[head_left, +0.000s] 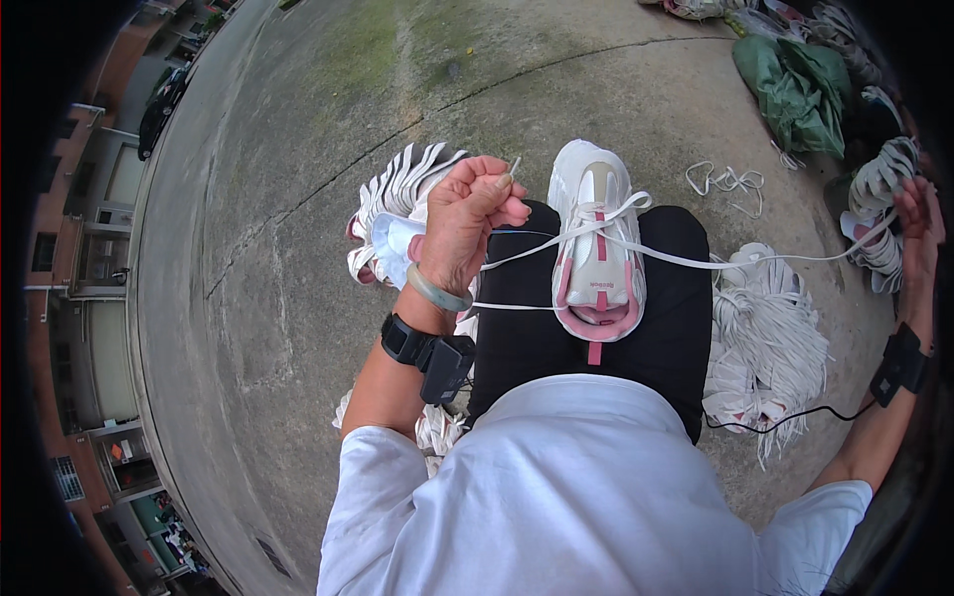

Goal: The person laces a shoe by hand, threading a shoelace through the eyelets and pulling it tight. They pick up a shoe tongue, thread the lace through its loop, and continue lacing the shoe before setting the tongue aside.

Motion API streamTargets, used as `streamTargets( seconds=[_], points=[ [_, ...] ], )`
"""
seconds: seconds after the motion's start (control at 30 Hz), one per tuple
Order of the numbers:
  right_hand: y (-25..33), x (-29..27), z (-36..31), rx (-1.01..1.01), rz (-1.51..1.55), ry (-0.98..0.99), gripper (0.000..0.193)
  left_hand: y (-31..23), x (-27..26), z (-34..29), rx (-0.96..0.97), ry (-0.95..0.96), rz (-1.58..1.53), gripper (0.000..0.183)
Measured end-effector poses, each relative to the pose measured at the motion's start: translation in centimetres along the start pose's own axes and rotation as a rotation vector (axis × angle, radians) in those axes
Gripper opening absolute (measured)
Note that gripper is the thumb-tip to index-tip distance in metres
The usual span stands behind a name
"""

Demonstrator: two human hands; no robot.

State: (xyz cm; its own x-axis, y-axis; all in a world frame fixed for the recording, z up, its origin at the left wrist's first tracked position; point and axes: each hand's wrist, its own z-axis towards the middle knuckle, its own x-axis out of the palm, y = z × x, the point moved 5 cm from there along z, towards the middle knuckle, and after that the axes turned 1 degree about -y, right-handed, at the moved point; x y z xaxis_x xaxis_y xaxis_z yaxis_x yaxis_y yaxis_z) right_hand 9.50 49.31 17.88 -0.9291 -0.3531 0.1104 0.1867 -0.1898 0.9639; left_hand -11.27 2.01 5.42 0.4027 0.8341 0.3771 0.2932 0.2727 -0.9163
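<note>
A white shoe with pink trim (599,248) lies on my black-trousered lap, toe pointing away from me. A white shoelace (696,262) crosses its upper and stretches far to the right. My left hand (479,204), left of the shoe, is closed, with a lace tip poking up between thumb and fingers. Two lengths of white lace run between the shoe and the area under this hand. My right hand (919,223) is out at the far right edge, where the long lace end reaches its fingers; the grip itself is partly hidden.
Striped white shoes (402,189) stand in a row on the concrete at left. A heap of white laces (770,343) lies right of my lap, with a loose lace (730,184) beyond it. A green sack (792,94) and stacked shoes (879,219) line the right.
</note>
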Motion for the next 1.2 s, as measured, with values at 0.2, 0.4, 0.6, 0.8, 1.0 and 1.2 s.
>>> streamTargets(
  seconds=[0.2, 0.4, 0.6, 0.8, 1.0, 1.2],
  points=[
    [-6.2, 16.0, -20.0, -0.229, -0.235, 1.076, 0.020, 1.6, 4.0, -1.0, -0.077, 0.127, -0.056, 0.021],
    [-8.1, 19.8, -25.4, 0.001, 0.039, 1.063, 0.015, 2.6, 5.9, -1.0, -0.113, 0.195, -0.092, 0.021],
    [-8.5, 20.0, -26.0, 0.188, 0.040, 1.127, 0.017, 2.8, 6.2, -1.0, -0.148, 0.216, -0.122, 0.022],
    [-8.6, 19.7, -26.2, 0.244, 0.049, 1.130, 0.018, 2.9, 6.5, -1.0, -0.183, 0.213, -0.114, 0.022],
    [-8.7, 19.3, -26.1, 0.178, 0.035, 1.009, 0.016, 3.3, 5.4, -0.7, -0.027, 0.194, 0.310, 0.032],
    [-5.1, 18.9, -25.2, 0.107, 0.113, 1.017, 0.012, 1.7, 9.7, -1.7, 0.158, 0.419, 0.453, 0.063]
  ],
)
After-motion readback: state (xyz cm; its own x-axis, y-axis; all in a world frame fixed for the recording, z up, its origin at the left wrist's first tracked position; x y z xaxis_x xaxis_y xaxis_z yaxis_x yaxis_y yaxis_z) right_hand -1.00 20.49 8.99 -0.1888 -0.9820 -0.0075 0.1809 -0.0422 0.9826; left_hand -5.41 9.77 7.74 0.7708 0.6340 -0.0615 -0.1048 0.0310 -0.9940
